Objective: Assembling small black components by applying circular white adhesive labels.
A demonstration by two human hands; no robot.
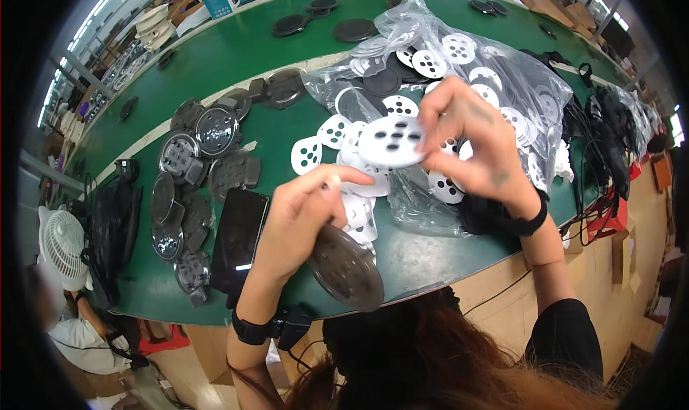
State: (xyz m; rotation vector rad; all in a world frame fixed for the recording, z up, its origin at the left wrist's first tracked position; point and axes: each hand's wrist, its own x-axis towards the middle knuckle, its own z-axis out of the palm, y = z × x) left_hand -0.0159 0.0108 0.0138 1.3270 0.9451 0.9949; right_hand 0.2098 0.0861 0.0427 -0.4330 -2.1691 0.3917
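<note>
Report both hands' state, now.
Left hand: closed, holding a dark translucent round plastic cover.
Right hand: closed, pinching a white disc with dark spots.

White perforated disc, blurred, held aloft, dark translucent round cover, tilted, held lower

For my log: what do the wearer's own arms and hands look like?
Both the left hand and right hand are ungloved. The left wrist has a black strap carrying a boxy black device; the right has a black band. A short black sleeve covers the upper right arm. No left sleeve is discernible.
</note>
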